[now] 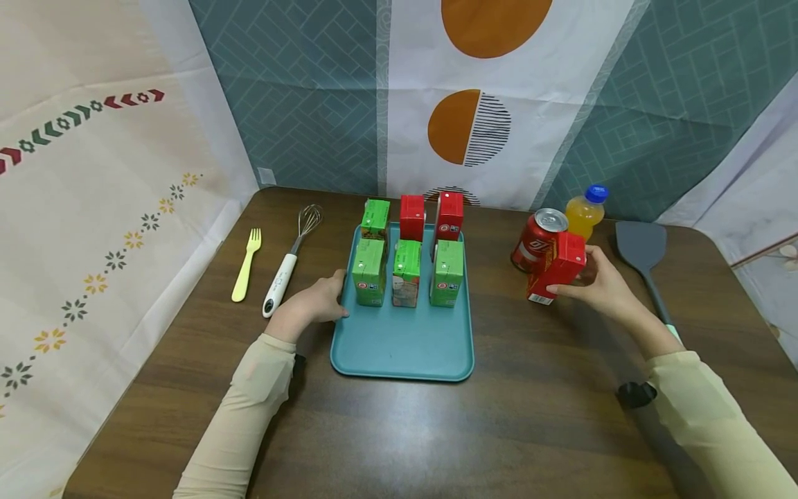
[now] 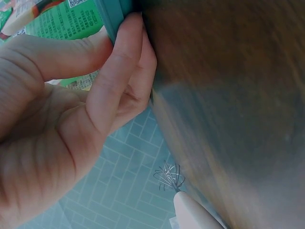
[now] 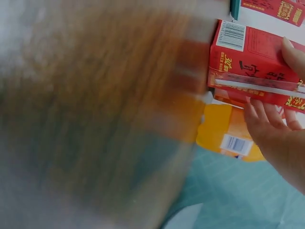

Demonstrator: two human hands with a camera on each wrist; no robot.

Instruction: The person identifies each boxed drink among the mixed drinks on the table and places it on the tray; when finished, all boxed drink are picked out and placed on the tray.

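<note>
My left hand [image 1: 321, 298] pinches the left rim of a blue-green tray [image 1: 402, 350], thumb on top and fingers beneath, as the left wrist view shows. On the tray stand green drink cartons [image 1: 370, 274] in a front row, with another green carton [image 1: 375, 218] and two red cartons [image 1: 412, 216] behind. Over on the right, my right hand [image 1: 595, 287] grips a red drink carton [image 3: 255, 62] between thumb and fingers. A straw in clear wrapping runs along its side. That carton is slightly tilted; whether its base touches the table I cannot tell.
A red soda can [image 1: 533, 242] and an orange drink bottle [image 1: 582, 215] with a blue cap stand just behind the held carton. A grey spatula [image 1: 642, 246] lies farther right. Left of the tray lie a whisk [image 1: 283, 277] and a yellow-green fork [image 1: 246, 267].
</note>
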